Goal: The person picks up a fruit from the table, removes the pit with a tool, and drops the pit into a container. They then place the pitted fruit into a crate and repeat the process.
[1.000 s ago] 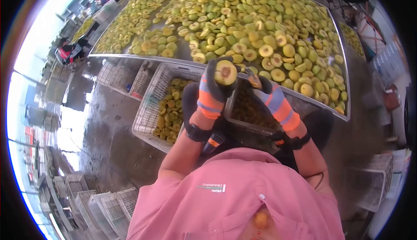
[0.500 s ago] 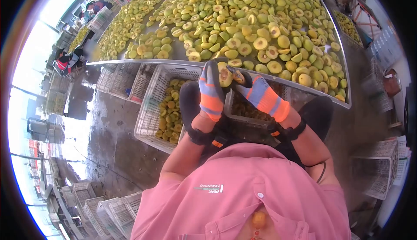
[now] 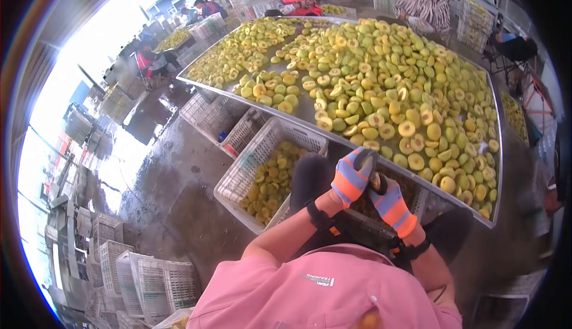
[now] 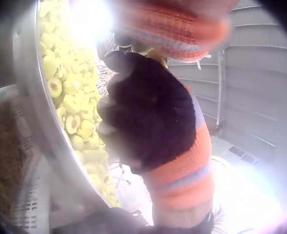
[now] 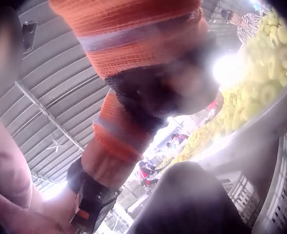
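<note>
My gloved left hand [image 3: 351, 177], in orange and grey knit with a dark coated palm, is curled around a yellow-green stone-fruit half, which is almost wholly hidden by the fingers. Against it from the right comes my right hand [image 3: 392, 204], fingers curled on a small orange-and-grey hand tool that is mostly covered now. A sliver of yellow [image 4: 157, 57] shows between the gloves in the left wrist view. Both hands meet just in front of the table's near metal edge [image 3: 333, 137], above my lap. In the right wrist view the dark palms overlap and cover the fruit.
Heaped fruit halves [image 3: 381, 73] spread over the metal table. A white crate [image 3: 235, 180] of fruit halves stands left of my knee, and another crate [image 3: 420, 205] sits under the hands. Stacked crates [image 3: 149, 284] are at lower left. Seated people [image 3: 423, 4] are across the table.
The head view has tilted up and turned, so the hands appear lower and further right. My left hand has turned, hiding the fruit's cut face, and the right hand has closed in on it.
</note>
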Action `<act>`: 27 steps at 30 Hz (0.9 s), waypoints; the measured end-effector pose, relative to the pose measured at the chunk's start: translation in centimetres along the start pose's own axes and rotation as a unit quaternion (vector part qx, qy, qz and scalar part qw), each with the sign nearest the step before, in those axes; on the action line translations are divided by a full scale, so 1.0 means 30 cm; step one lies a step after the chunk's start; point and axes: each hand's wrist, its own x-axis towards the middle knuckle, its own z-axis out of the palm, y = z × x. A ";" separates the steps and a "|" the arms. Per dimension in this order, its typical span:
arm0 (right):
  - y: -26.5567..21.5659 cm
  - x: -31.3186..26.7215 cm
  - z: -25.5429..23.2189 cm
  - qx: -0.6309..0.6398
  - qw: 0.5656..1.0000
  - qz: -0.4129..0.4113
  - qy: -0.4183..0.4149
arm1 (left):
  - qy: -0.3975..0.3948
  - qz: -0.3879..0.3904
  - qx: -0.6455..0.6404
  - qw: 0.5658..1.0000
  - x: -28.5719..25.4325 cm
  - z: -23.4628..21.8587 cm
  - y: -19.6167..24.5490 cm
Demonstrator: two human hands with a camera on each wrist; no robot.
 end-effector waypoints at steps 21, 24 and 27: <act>-0.003 -0.063 -0.113 0.188 0.948 0.178 -0.187 | -0.151 -0.014 0.136 0.979 0.042 0.035 -0.016; 0.131 -0.083 -0.133 0.290 0.896 0.276 -0.193 | -0.135 0.073 0.176 0.972 0.023 0.048 -0.012; 0.169 -0.130 -0.118 0.411 0.820 0.374 -0.140 | -0.168 0.074 0.083 0.979 0.036 0.071 -0.059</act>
